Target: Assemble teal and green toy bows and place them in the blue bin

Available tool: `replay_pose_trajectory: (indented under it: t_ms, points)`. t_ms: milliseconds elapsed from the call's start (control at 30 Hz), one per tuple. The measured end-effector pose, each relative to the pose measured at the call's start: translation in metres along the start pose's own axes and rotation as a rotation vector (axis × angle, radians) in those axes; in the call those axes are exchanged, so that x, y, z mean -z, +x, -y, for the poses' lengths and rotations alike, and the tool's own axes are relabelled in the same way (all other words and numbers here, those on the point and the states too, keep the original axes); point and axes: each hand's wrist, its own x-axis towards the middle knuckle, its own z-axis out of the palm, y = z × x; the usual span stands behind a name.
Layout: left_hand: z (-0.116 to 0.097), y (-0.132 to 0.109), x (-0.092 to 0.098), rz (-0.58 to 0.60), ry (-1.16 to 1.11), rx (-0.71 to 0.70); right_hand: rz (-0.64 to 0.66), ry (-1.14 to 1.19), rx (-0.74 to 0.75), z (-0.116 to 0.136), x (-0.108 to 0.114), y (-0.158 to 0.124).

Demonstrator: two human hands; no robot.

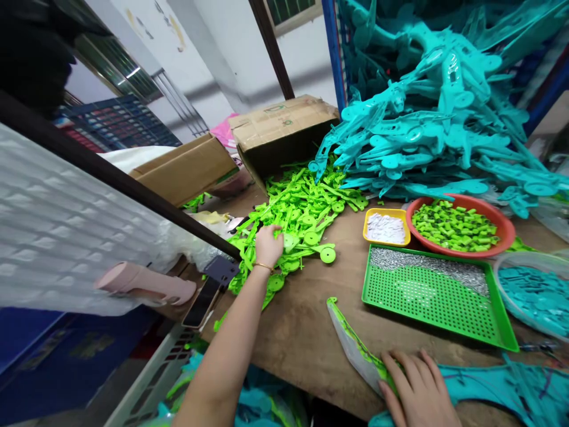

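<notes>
My left hand (269,246) reaches into a heap of bright green plastic parts (296,204) at the centre, its fingers bent over the pieces; whether it grips one is hard to see. Near the front edge of the table, my right hand (415,382) rests on a long curved green and whitish piece (355,344), thumb and fingers around its lower end. A teal part (484,385) lies beside and partly beneath the right hand.
A green perforated tray (427,296) holds small metal pieces. Behind it are a yellow dish (365,228), a red bowl (509,228) and a large teal pile (427,136). A pink bottle (142,281), phone (202,302) and open cardboard box (284,121) are left and behind.
</notes>
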Motion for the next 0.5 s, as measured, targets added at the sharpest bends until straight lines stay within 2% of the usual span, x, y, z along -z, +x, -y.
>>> replay_pose_trajectory:
  t_ms: [100,200,300,400,500]
  points:
    - [-0.020,-0.002,-0.012,-0.004,0.136,-0.096,-0.014,-0.016,0.023,-0.001,-0.001,0.000]
    - [-0.043,-0.009,-0.033,0.094,0.245,-0.193,-0.026,-0.011,0.018,-0.001,-0.001,0.001]
    - [-0.056,-0.018,-0.047,0.171,0.327,-0.258,-0.027,-0.006,0.016,-0.002,-0.001,0.001]
    - [-0.055,-0.023,-0.041,0.198,0.370,-0.295,-0.036,-0.007,0.025,-0.003,-0.001,0.002]
    - [-0.047,-0.024,-0.019,0.193,0.372,-0.302,-0.044,-0.005,0.014,-0.003,-0.003,0.001]
